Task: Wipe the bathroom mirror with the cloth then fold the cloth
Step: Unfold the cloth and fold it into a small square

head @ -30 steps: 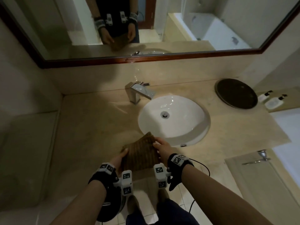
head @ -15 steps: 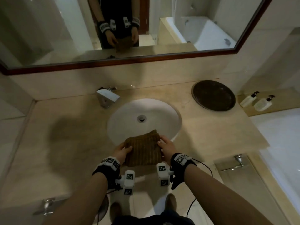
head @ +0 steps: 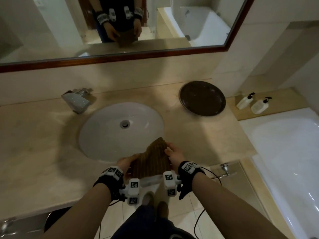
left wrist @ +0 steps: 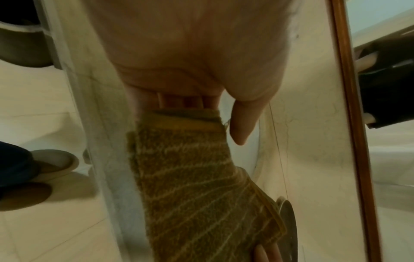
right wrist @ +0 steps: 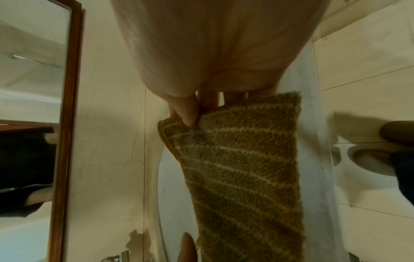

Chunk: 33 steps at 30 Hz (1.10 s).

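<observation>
cloth (head: pixel 150 162): brown, pale stripes, folded into a narrow rectangle, held at the worktop's front edge, far corner over the basin rim. mirror (head: pixel 51 30): wood-framed, on wall above.

Beige marble counter (head: pixel 43 144), white tub (head: pixel 284 144)
</observation>
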{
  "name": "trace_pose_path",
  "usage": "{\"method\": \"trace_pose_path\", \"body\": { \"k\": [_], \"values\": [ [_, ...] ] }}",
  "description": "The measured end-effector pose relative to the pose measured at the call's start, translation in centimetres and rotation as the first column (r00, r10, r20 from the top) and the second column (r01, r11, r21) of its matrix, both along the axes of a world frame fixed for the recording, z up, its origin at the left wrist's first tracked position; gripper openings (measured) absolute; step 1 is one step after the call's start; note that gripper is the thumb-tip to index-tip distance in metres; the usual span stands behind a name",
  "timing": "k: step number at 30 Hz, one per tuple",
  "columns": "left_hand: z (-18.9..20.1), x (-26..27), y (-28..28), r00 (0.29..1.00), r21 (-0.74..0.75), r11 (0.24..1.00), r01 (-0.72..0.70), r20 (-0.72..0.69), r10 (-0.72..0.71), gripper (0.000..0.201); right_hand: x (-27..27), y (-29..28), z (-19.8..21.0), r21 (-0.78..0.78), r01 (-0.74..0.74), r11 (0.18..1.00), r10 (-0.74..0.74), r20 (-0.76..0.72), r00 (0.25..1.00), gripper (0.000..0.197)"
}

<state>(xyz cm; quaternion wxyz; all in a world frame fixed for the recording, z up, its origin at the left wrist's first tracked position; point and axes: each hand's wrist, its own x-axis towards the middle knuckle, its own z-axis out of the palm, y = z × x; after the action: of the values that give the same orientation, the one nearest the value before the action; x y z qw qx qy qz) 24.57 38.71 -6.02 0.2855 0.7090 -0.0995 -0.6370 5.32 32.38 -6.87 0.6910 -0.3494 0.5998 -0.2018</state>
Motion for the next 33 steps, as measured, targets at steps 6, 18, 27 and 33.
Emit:
{"method": "trace_pose_path", "body": {
  "k": [6,18,27,33],
  "values": [
    [-0.4,-1.1,-2.8,0.998,-0.131,0.990,0.059,0.029,-0.056,0.023,-1.8,-1.6,0.0,0.029,0.079,0.996,-0.078,-0.029,0.997,0.032],
    [-0.7,-4.4,-7.8,0.979,-0.293,0.935,0.199,0.100,-0.177,0.030,-5.2,-3.9,-1.1,-0.036,0.215,0.976,-0.217,-0.107,0.970,0.030],
    [-1.5,-10.7,-12.5,0.990,-0.291,0.946,0.141,0.067,-0.127,0.035,-10.8,-8.5,-2.1,-0.023,0.210,0.977,-0.211,-0.056,0.976,0.031],
    [-1.1,-17.3,-16.6,0.995,-0.265,0.962,0.067,0.088,-0.045,0.030,-16.9,-13.9,-2.3,0.002,0.200,0.980,-0.200,-0.028,0.979,0.030]
  ]
}}
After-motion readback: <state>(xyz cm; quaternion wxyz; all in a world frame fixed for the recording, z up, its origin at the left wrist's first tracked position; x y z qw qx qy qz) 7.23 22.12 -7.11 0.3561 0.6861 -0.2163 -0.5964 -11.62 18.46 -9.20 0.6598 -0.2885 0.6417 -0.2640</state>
